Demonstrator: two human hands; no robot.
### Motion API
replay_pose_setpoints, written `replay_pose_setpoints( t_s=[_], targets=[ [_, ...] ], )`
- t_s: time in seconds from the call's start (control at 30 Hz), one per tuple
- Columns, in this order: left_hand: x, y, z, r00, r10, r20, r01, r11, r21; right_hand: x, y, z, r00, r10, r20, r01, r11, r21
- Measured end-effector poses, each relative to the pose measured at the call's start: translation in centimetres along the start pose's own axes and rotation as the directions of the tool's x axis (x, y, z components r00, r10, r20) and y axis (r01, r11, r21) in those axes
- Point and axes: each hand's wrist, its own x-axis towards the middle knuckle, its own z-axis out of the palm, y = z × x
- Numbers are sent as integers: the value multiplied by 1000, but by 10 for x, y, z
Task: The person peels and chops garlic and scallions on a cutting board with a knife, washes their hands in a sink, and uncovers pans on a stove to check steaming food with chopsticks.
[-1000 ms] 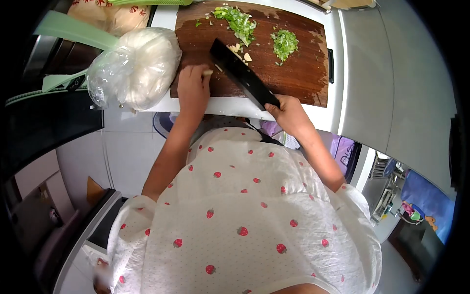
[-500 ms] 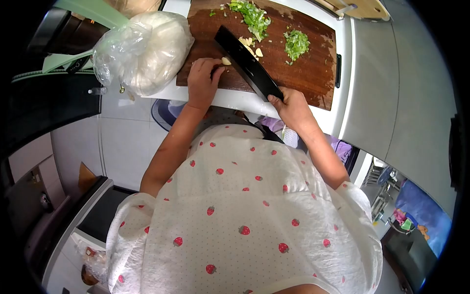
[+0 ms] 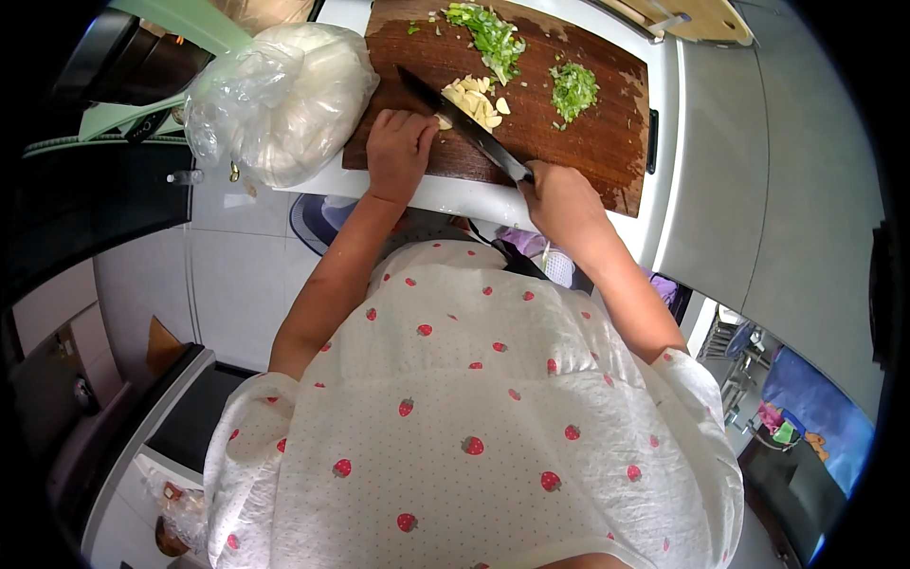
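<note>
My right hand (image 3: 567,201) is wrapped round the handle of a dark-bladed kitchen knife (image 3: 464,123), its blade slanting up and left over the wooden cutting board (image 3: 597,142). Just left of the blade, the curled fingertips of my left hand (image 3: 399,152) hold a garlic clove (image 3: 444,122), mostly hidden by the fingers and knife. Pale sliced garlic (image 3: 477,98) lies heaped along the blade's far side. Farther back rests a strip of chopped green onion (image 3: 493,40), and to the right a smaller pile of finely chopped greens (image 3: 573,91).
A bulging clear plastic bag (image 3: 294,100) with white contents presses close to the board's left edge. A green frame (image 3: 180,21) stands beyond it. Grey counter (image 3: 720,152) extends on the right, and a light wooden board (image 3: 701,19) sits at the back right.
The knife has turned from showing its broad side to a thinner, edge-down view and its tip sits lower and left. More of the sliced garlic shows. My left hand has barely moved.
</note>
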Motion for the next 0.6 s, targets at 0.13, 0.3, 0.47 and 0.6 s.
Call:
replay_pose_setpoints(
  t_s=[0.13, 0.3, 0.47, 0.6],
  targets=[
    [2, 1, 1, 1000, 18, 8, -18, 1000, 0, 19, 2, 20, 999, 42, -14, -42, 998, 36],
    [13, 14, 5, 1000, 0, 20, 1, 1000, -24, 21, 18, 22, 996, 79, -27, -68, 954, 293],
    [13, 15, 8, 997, 14, 80, -13, 1000, -9, 11, 20, 17, 992, 127, -22, -113, 935, 337],
    [5, 18, -2, 991, -89, 104, 90, 996, 0, 4, 15, 6, 986, 169, 12, -162, 919, 359]
  ],
)
